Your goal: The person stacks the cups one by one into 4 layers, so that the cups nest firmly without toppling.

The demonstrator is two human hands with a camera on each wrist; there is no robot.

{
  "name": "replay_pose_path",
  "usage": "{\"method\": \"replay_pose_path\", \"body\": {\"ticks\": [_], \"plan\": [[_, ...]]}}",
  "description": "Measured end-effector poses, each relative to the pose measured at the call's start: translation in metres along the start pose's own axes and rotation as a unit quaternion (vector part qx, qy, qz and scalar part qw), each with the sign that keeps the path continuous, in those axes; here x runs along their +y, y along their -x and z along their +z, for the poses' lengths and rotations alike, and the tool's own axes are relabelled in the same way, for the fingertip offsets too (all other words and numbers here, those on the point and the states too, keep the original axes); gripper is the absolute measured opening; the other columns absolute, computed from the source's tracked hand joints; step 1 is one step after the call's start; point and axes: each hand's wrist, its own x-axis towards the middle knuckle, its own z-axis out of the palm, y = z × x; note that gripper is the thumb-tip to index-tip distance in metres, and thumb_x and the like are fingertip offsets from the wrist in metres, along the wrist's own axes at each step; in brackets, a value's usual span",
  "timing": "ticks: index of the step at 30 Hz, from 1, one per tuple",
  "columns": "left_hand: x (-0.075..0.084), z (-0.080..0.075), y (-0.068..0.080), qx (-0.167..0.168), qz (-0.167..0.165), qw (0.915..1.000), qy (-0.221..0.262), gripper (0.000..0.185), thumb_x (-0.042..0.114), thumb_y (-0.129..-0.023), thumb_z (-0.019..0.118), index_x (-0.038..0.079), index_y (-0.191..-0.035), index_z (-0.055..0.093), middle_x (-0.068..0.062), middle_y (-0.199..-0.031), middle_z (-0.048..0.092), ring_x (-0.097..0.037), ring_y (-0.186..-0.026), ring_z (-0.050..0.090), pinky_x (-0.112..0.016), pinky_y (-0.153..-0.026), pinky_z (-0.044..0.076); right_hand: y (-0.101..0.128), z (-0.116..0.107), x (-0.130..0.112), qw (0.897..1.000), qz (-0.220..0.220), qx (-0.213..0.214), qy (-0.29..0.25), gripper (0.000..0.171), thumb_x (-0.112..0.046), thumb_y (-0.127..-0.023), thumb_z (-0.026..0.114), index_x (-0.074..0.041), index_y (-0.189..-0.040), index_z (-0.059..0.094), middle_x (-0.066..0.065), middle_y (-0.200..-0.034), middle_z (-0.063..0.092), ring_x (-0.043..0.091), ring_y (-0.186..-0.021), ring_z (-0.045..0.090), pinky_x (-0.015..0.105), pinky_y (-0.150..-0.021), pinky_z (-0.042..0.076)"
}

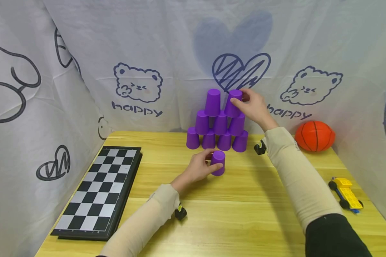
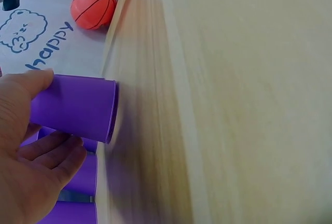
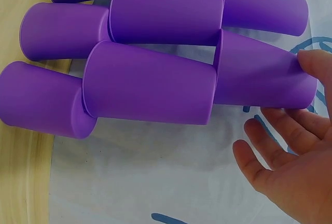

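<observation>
Upside-down purple cups (image 1: 220, 123) stand stacked as a pyramid near the back cloth: several in the bottom row, three above, two on top. My right hand (image 1: 254, 106) pinches the upper-right cup (image 1: 233, 104) near its base, thumb on one side and fingers on the other. In the right wrist view that cup (image 3: 264, 73) has its rim against the row below. In front of the pyramid, my left hand (image 1: 197, 167) holds a single purple cup (image 1: 218, 165), also upside down, between thumb and fingers. Its open rim (image 2: 112, 111) faces the tabletop in the left wrist view.
A folded checkered board (image 1: 99, 189) lies at the left of the wooden table (image 1: 244, 214). At the right are an orange basketball-patterned ball (image 1: 315, 136) and a yellow toy car (image 1: 346, 192). White printed cloth (image 1: 180, 43) hangs behind and along both sides.
</observation>
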Motion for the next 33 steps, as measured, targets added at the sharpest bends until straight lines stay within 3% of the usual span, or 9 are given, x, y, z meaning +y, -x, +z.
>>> {"method": "replay_pose_path", "body": {"ticks": [7, 12, 16, 19, 23, 30, 33], "plan": [[0.004, -0.004, -0.002, 0.010, 0.002, 0.9999, 0.003, 0.055, 0.026, -0.092, 0.084, 0.006, -0.139, 0.063, -0.013, -0.125, 0.075, -0.028, -0.112, 0.075, -0.033, -0.091, 0.064, 0.001, -0.002, -0.001, 1.000, 0.009, -0.005, 0.004, 0.063, -0.042, -0.100, 0.068, -0.002, -0.146, 0.054, 0.023, -0.140, 0.065, 0.039, -0.130, 0.060, 0.054, -0.112, 0.049], [0.012, -0.013, -0.003, 0.018, 0.004, 0.9993, 0.032, 0.053, 0.024, -0.092, 0.084, 0.005, -0.138, 0.063, -0.013, -0.127, 0.073, -0.029, -0.111, 0.073, -0.040, -0.094, 0.063, 0.003, -0.005, 0.001, 1.000, 0.013, -0.009, -0.002, 0.068, -0.045, -0.100, 0.068, -0.004, -0.151, 0.050, 0.022, -0.144, 0.062, 0.039, -0.132, 0.058, 0.055, -0.113, 0.049], [0.018, -0.024, -0.008, 0.027, 0.012, 0.9995, 0.010, 0.052, 0.026, -0.093, 0.083, 0.008, -0.137, 0.064, -0.010, -0.126, 0.074, -0.027, -0.108, 0.073, -0.038, -0.093, 0.063, 0.007, -0.011, 0.004, 1.000, 0.009, -0.002, -0.021, 0.071, -0.051, -0.100, 0.065, -0.007, -0.153, 0.049, 0.021, -0.147, 0.061, 0.038, -0.133, 0.057, 0.055, -0.112, 0.049], [0.025, -0.035, -0.013, 0.034, 0.025, 0.9991, -0.009, 0.052, 0.029, -0.093, 0.083, 0.009, -0.136, 0.064, -0.009, -0.121, 0.075, -0.026, -0.104, 0.073, -0.034, -0.088, 0.062, 0.012, -0.015, 0.011, 0.999, 0.001, 0.025, -0.041, 0.065, -0.050, -0.103, 0.061, -0.006, -0.150, 0.054, 0.021, -0.145, 0.062, 0.037, -0.133, 0.058, 0.055, -0.111, 0.049], [0.038, -0.054, -0.022, 0.046, 0.040, 0.9981, 0.000, 0.050, 0.027, -0.093, 0.083, 0.007, -0.134, 0.063, -0.011, -0.117, 0.074, -0.028, -0.100, 0.072, -0.033, -0.084, 0.061, 0.019, -0.015, 0.028, 0.996, -0.016, 0.058, -0.061, 0.052, -0.039, -0.107, 0.058, 0.000, -0.141, 0.062, 0.024, -0.139, 0.066, 0.038, -0.129, 0.060, 0.053, -0.112, 0.049], [0.071, -0.092, -0.040, 0.093, 0.051, 0.9942, -0.017, 0.052, 0.031, -0.092, 0.082, 0.008, -0.135, 0.064, -0.013, -0.122, 0.075, -0.028, -0.108, 0.074, -0.043, -0.093, 0.064, 0.041, -0.002, 0.063, 0.997, 0.023, 0.052, -0.044, 0.046, -0.034, -0.106, 0.061, -0.003, -0.140, 0.064, 0.021, -0.138, 0.068, 0.037, -0.128, 0.063, 0.054, -0.111, 0.049], [0.089, -0.106, -0.050, 0.104, 0.046, 0.9934, -0.016, 0.055, 0.033, -0.092, 0.081, 0.008, -0.138, 0.062, -0.014, -0.126, 0.074, -0.029, -0.113, 0.073, -0.046, -0.099, 0.061, 0.049, 0.008, 0.077, 0.997, 0.029, 0.047, -0.045, 0.043, -0.027, -0.105, 0.063, 0.001, -0.138, 0.064, 0.023, -0.135, 0.069, 0.040, -0.125, 0.064, 0.055, -0.109, 0.051]]}}
